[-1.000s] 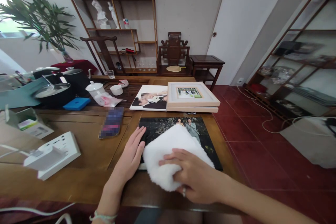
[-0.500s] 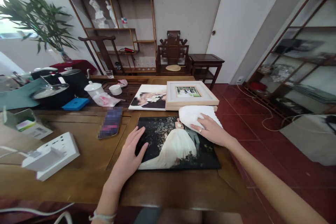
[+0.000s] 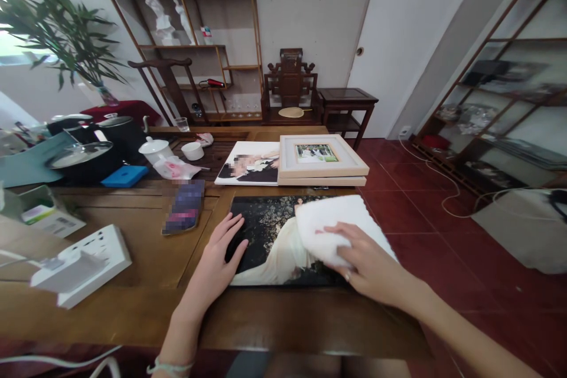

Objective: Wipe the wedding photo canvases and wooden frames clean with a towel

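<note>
Head view: right hand (image 3: pixel 365 260) grips cloth (image 3: pixel 334 215), three o'clock on photo panel (image 3: pixel 259 230); left hand (image 3: pixel 221 251) splayed, nine; hard wiping might skid panel.

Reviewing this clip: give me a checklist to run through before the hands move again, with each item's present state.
1. Left hand resting at the photo print's left edge: ok.
2. White cloth under the right hand's fingers: ok.
3. Print lying flat on the wooden table: ok, as far as this view shows.
4. Cloth apart from the stacked picture frames: ok, a gap shows.
5. Print's whole surface visible: not ok; the cloth covers much of its right side.
6. Print free of dust or smudges: cannot tell.
</note>
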{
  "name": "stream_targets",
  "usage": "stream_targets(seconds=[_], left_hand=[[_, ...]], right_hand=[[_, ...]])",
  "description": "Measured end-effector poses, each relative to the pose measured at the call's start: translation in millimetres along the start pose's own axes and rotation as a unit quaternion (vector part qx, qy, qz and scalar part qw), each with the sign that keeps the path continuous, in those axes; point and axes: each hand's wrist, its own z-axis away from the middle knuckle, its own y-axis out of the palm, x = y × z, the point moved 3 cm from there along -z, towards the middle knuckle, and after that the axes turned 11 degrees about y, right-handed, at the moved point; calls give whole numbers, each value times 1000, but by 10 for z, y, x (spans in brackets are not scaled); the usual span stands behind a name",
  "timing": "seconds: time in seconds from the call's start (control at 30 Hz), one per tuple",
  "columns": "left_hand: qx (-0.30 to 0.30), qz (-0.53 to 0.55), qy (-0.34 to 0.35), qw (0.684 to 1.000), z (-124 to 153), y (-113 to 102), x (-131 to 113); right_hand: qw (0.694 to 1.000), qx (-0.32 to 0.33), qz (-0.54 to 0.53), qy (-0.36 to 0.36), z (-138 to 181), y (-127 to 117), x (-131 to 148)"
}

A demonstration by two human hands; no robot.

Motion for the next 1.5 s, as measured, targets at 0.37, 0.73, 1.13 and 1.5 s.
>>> stream_targets(seconds=[0.37,0.73,1.13,1.5], left_hand=[[38,4,-27,999,15,34,37],[48,9,-9,999,7,27,34],[38,6,-10,999,26,47,55],[47,4,4,999,19,47,56]], right_hand=[[995,48,-34,-83,355,-8,176],[998,-35,28,42,-713,21,-476],[1000,-20,2,13,-77,35,60],[991,108,-67,41,220,-129,338]])
